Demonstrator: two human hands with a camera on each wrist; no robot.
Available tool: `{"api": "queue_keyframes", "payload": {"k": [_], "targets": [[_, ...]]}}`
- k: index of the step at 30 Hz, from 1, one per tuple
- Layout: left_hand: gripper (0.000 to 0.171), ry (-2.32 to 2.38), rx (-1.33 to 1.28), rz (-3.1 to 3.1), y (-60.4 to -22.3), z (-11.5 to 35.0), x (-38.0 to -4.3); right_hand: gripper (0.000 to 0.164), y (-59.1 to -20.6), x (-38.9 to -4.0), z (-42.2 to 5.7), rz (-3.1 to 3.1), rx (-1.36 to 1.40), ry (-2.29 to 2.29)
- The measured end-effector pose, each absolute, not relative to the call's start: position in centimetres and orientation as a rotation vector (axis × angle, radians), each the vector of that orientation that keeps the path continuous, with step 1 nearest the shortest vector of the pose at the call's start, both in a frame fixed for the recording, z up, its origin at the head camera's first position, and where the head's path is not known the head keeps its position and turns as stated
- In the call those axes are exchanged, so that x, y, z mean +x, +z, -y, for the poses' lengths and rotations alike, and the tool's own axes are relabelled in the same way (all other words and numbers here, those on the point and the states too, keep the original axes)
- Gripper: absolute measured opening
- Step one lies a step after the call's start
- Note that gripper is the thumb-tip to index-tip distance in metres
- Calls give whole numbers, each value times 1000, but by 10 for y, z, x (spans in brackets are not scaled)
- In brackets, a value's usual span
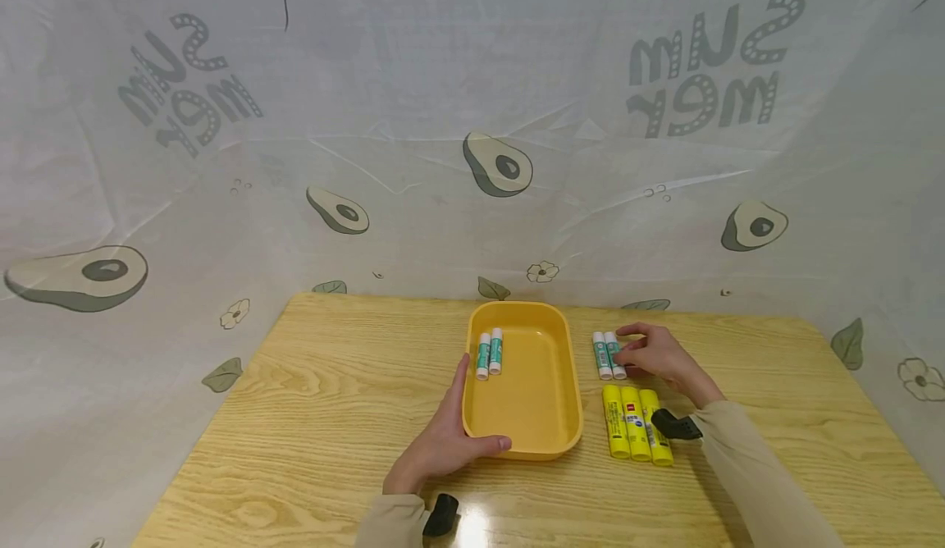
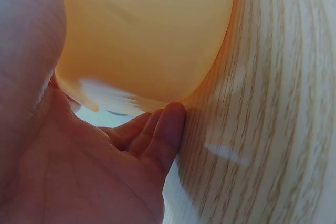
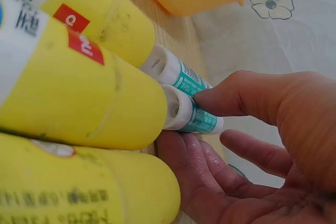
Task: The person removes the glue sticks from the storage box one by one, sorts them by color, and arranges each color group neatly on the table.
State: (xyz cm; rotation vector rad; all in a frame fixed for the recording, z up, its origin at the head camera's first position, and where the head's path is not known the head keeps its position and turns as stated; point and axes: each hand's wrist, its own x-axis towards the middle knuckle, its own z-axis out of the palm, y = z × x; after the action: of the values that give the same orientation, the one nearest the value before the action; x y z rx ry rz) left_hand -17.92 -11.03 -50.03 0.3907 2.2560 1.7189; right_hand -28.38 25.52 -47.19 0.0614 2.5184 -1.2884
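Observation:
My left hand (image 1: 445,443) holds the near left corner of a yellow-orange plastic tray (image 1: 576,417), thumb on the near rim and fingers along the left side. Inside the tray, toward its left wall, lie two small white-and-teal glue sticks (image 1: 495,351). To the right of the tray, two more lie side by side on the table. My right hand (image 1: 659,358) is at the right one, a small glue stick (image 3: 202,120), with the thumb on it and other fingers along its far side. Three larger yellow glue sticks (image 1: 635,423) lie in a row just nearer.
The left one of the pair, another small glue stick (image 1: 601,356), lies right beside the held one. Everything stands on a wood-grain table (image 1: 354,384). A white sheet (image 1: 413,228) printed with avocados hangs behind the table's far edge.

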Motion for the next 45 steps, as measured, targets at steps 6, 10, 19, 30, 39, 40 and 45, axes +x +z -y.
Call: {"api": "queue_keyframes", "payload": {"k": [6, 10, 19, 30, 39, 40, 45], "targets": [[131, 1713, 395, -2269, -501, 110, -179, 59, -472, -283, -256, -2504, 52, -1302], [130, 1702, 383, -2285, -501, 110, -179, 58, -471, -283, -256, -2502, 46, -1305], [131, 1691, 382, -2289, -501, 110, -178, 57, -473, -284, -257, -2499, 71, -1301], [132, 1687, 376, -2295, -501, 110, -178, 59, -471, -281, -258, -2496, 67, -1313], [130, 1694, 371, -2282, -500, 109, -178, 57, -456, -275, -257, -2607, 7, -1378], [130, 1693, 370, -2282, -500, 109, -178, 57, -454, -275, -256, -2609, -2, -1396], [130, 1687, 371, -2289, -501, 110, -178, 58, -443, -272, -249, -2612, -38, -1457]]}}
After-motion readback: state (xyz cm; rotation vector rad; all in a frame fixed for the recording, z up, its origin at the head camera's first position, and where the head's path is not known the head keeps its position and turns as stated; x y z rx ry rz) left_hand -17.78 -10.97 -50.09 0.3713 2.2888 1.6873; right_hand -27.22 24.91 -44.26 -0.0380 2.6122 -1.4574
